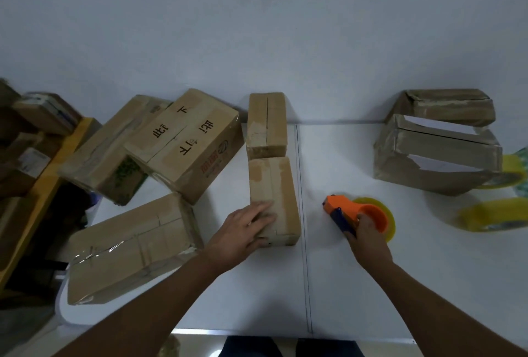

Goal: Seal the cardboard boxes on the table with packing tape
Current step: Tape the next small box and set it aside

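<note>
Far left I see a shelf (43, 173) with cartons off the bench (343, 285), then a cluster of boxes at the bench's left end: a flat box (125, 248) nearest me with clear tape glinting on it, a marked box (185, 142) tilted behind it. At centre my left hand (245, 232) lies open, fingers spread flat on the near end of the small box (274, 199), pinning it down; a second small box (267, 125) stands just behind it, its top seam showing as a dark slit. To the right my right hand (368, 238) is closed around the orange dispenser (354, 213) with its yellow roll, resting on the bench, apart from the box. Further right sits a torn box (437, 145) with flaps agape, and spare rolls (494, 213) beside it. I judge I'm between steadying and taping: next I must lift the dispenser across to the pinned box's seam, press the tape's end on, and draw it along.
</note>
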A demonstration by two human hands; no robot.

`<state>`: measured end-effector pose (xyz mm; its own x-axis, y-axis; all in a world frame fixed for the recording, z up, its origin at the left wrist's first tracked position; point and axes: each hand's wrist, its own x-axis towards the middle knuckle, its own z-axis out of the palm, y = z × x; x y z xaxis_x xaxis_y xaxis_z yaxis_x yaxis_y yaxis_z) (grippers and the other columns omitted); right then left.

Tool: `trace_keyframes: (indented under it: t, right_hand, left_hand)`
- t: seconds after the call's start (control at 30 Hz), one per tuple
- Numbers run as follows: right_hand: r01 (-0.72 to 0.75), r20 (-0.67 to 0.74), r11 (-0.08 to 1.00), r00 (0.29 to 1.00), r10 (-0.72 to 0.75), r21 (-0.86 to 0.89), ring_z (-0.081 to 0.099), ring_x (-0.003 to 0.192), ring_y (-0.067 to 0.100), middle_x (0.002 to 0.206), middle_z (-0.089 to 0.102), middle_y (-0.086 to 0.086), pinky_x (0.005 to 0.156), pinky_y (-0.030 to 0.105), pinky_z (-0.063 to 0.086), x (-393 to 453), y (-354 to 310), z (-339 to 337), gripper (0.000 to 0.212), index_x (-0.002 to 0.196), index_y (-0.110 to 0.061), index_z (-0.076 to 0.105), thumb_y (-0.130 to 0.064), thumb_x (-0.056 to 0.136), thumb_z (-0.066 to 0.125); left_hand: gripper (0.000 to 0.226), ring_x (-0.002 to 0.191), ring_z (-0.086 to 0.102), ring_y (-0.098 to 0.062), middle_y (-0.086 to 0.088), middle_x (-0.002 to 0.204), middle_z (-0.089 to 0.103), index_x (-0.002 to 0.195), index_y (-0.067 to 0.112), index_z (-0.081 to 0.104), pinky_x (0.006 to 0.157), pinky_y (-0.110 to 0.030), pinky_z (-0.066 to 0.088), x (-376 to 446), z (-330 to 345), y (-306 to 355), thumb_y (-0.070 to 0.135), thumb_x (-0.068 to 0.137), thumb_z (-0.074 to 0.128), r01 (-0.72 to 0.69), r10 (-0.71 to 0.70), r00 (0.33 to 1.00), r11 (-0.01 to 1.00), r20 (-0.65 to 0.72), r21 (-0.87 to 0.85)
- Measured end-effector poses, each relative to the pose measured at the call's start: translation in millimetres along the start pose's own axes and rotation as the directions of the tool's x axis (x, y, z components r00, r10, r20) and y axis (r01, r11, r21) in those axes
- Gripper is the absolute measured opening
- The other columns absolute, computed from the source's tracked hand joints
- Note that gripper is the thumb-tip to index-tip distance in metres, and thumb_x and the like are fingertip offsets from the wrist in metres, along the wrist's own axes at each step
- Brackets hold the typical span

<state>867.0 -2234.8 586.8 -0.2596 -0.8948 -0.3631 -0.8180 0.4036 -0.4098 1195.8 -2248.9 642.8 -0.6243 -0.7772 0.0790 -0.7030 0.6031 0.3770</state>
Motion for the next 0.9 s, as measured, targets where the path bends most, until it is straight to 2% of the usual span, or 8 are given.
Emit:
trace_keyframes:
  t: [0.27, 0.4, 0.57, 0.67, 0.7, 0.77, 0.83, 0.9]
  right_hand:
    - [0.074, 0.059, 0.962, 0.996, -0.061, -0.263, 0.059, 0.087, 0.021, 0.105, 0.061, 0.009, 0.075, 0.035, 0.05, 9, -1, -23, 0.025, 0.123, -0.008, 0.044, -0.018, 0.101, 0.042]
    - [0.104, 0.009, 0.994, 0.995, -0.103, -0.026, 0.059, 0.09, 0.026, 0.108, 0.062, 0.012, 0.079, 0.038, 0.047, -3, -9, -50, 0.026, 0.124, -0.009, 0.048, -0.016, 0.103, 0.036]
    - [0.025, 0.05, 0.959, 0.998, -0.04, 0.282, 0.058, 0.096, 0.021, 0.115, 0.064, 0.009, 0.081, 0.032, 0.046, -29, -32, -79, 0.033, 0.131, -0.013, 0.052, -0.02, 0.105, 0.034]
    - [0.041, -0.022, 0.944, 0.999, -0.036, 0.329, 0.06, 0.083, 0.011, 0.097, 0.066, -0.001, 0.065, 0.024, 0.041, -41, -40, -102, 0.033, 0.112, -0.017, 0.062, -0.04, 0.102, 0.04]
    - [0.069, -0.053, 0.949, 0.997, -0.055, 0.308, 0.06, 0.078, 0.008, 0.09, 0.066, -0.005, 0.062, 0.023, 0.039, -44, -42, -109, 0.035, 0.103, -0.019, 0.064, -0.046, 0.101, 0.041]
    - [0.112, -0.088, 0.954, 0.992, -0.091, 0.277, 0.061, 0.073, 0.006, 0.08, 0.066, -0.008, 0.06, 0.022, 0.038, -49, -48, -121, 0.039, 0.091, -0.022, 0.065, -0.053, 0.098, 0.042]
    - [0.135, -0.102, 0.956, 0.989, -0.112, 0.259, 0.061, 0.069, 0.005, 0.075, 0.065, -0.01, 0.059, 0.02, 0.037, -51, -54, -129, 0.04, 0.086, -0.023, 0.065, -0.055, 0.096, 0.043]
    - [0.154, -0.099, 0.957, 0.986, -0.133, 0.245, 0.061, 0.069, 0.003, 0.073, 0.064, -0.012, 0.058, 0.018, 0.036, -53, -57, -134, 0.04, 0.085, -0.024, 0.065, -0.056, 0.096, 0.044]
  left_hand:
    - [0.052, 0.148, 0.025, -0.018, -0.002, 0.156, 0.038, 0.147, 0.017, 0.047, 0.119, -0.033, 0.022, 0, 5, 1, 0.019, 0.097, 0.06, 0.029, -0.029, 1.0, 0.997, 0.003, -0.065]
    - [0.05, 0.149, 0.02, -0.012, 0.001, 0.157, 0.036, 0.147, 0.019, 0.047, 0.12, -0.029, 0.019, 13, 6, -2, 0.019, 0.098, 0.06, 0.025, -0.023, 0.999, 0.995, 0.026, -0.101]
    - [0.046, 0.144, 0.032, -0.015, 0.0, 0.155, 0.039, 0.141, 0.016, 0.054, 0.116, -0.038, 0.036, 48, -3, 9, 0.018, 0.096, 0.062, 0.04, -0.036, 0.999, 0.985, 0.028, -0.17]
    - [0.037, 0.127, 0.045, -0.004, 0.005, 0.149, 0.046, 0.138, 0.019, 0.057, 0.101, -0.01, 0.037, 68, -21, 34, 0.025, 0.101, 0.054, 0.17, -0.186, 0.982, 0.938, -0.025, -0.302]
    - [0.035, 0.119, 0.05, -0.001, 0.005, 0.142, 0.053, 0.136, 0.021, 0.059, 0.093, -0.004, 0.037, 74, -29, 46, 0.026, 0.102, 0.054, 0.307, -0.333, 0.943, 0.853, 0.012, -0.423]
    - [0.029, 0.107, 0.059, -0.004, 0.003, 0.128, 0.063, 0.129, 0.019, 0.063, 0.084, -0.01, 0.047, 87, -39, 65, 0.027, 0.102, 0.054, 0.559, -0.556, 0.779, 0.406, 0.29, -0.723]
    - [0.028, 0.108, 0.066, -0.018, -0.009, 0.12, 0.07, 0.122, 0.009, 0.065, 0.09, -0.025, 0.054, 97, -44, 79, 0.026, 0.102, 0.054, 0.599, -0.508, 0.665, -0.076, 0.548, -0.797]
    - [0.031, 0.111, 0.066, -0.025, -0.015, 0.115, 0.072, 0.118, 0.002, 0.065, 0.092, -0.031, 0.055, 102, -48, 87, 0.026, 0.102, 0.053, 0.585, -0.446, 0.628, -0.271, 0.638, -0.765]
